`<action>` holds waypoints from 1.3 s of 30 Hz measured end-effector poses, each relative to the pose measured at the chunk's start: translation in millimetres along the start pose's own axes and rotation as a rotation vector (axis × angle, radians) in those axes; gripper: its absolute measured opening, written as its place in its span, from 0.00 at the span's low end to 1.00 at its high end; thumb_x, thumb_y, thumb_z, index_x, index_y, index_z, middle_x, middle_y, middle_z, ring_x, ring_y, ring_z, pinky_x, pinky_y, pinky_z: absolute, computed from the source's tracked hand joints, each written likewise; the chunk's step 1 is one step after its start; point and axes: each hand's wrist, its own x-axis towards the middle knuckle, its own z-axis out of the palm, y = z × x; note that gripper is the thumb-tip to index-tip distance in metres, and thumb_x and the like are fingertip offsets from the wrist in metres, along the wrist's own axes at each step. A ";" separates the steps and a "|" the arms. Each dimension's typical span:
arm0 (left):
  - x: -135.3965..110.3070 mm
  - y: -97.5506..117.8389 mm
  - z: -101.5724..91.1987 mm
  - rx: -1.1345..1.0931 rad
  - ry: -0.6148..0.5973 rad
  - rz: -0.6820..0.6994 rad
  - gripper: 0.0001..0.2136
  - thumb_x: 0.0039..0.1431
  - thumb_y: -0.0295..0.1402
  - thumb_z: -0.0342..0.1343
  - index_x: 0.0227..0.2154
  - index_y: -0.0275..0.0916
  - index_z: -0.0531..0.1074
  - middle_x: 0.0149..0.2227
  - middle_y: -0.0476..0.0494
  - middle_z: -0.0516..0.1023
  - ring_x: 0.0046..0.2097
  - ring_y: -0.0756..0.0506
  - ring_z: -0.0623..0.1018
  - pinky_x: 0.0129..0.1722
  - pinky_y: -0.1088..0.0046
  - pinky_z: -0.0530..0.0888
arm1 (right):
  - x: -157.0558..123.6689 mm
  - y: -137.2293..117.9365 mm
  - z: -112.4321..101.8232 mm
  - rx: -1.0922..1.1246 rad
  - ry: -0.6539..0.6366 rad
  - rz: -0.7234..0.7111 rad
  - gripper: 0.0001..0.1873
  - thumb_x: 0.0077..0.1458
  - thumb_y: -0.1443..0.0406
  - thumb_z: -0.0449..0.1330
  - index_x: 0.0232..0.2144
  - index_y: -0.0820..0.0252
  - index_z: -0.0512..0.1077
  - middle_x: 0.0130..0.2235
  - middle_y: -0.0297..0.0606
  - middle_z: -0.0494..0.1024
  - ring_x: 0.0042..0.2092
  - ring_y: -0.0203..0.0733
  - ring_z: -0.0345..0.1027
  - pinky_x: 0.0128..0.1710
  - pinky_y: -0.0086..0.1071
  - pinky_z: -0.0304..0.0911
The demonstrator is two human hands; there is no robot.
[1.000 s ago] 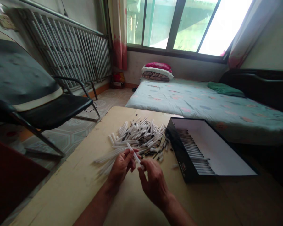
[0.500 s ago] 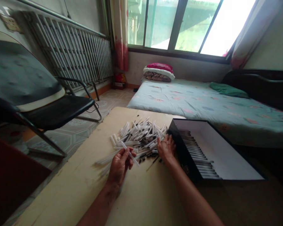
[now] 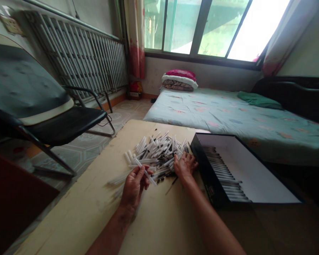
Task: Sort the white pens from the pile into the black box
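Note:
Between the thumb and fingers of my left hand (image 3: 136, 180) is a whitish, see-through pen barrel (image 3: 146, 172), tilted down to the right. My right hand (image 3: 185, 164) rests at the right side of a heap of loose pen parts (image 3: 159, 150), its fingers apart and bent down among them. The heap mixes pale barrels with black caps and thin dark pieces. Just right of that hand stands an open black box (image 3: 210, 177) with a white inside, where a row of pens (image 3: 223, 173) lies side by side. My right fingertips are partly hidden.
The cream table (image 3: 95, 212) carries the heap and the box. A bed (image 3: 215, 109) with folded bedding (image 3: 179, 79) stands beyond it, below a window. At the left are a black chair (image 3: 63, 122) and a metal rail frame (image 3: 87, 53) against the wall.
My right hand has shifted slightly left, away from the box wall and further over the heap. My left hand stays almost still with the pen barrel.

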 end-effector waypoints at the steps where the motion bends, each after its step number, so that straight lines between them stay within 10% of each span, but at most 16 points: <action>1: 0.0 0.0 -0.1 0.000 -0.001 0.003 0.14 0.47 0.37 0.62 0.33 0.33 0.70 0.25 0.47 0.76 0.17 0.57 0.66 0.15 0.82 0.60 | -3.0 -0.3 0.4 0.006 -0.002 -0.010 0.22 0.58 0.56 0.50 0.45 0.69 0.69 0.47 0.57 0.69 0.51 0.59 0.58 0.48 0.50 0.51; 21: 2.6 -2.6 -2.2 -0.013 -0.013 -0.018 0.14 0.48 0.39 0.61 0.34 0.36 0.69 0.24 0.51 0.76 0.17 0.56 0.66 0.14 0.83 0.60 | -65.0 -20.2 5.9 0.174 -0.102 -0.236 0.34 0.58 0.59 0.49 0.60 0.79 0.54 0.62 0.57 0.54 0.63 0.55 0.45 0.60 0.41 0.42; 30: 3.4 -2.8 -1.4 -0.018 0.002 0.009 0.15 0.46 0.38 0.62 0.33 0.34 0.70 0.23 0.50 0.76 0.16 0.56 0.66 0.13 0.81 0.60 | -69.1 -12.7 -5.3 0.382 -0.090 -0.414 0.24 0.61 0.65 0.41 0.55 0.71 0.63 0.59 0.49 0.63 0.61 0.44 0.51 0.59 0.37 0.48; 39: 4.2 -3.9 -3.5 -0.029 -0.001 0.011 0.13 0.48 0.38 0.62 0.33 0.34 0.70 0.25 0.49 0.76 0.16 0.56 0.66 0.14 0.82 0.60 | -2.4 19.5 -11.5 0.107 -0.067 0.042 0.31 0.58 0.58 0.48 0.58 0.75 0.57 0.60 0.59 0.57 0.58 0.57 0.55 0.53 0.42 0.52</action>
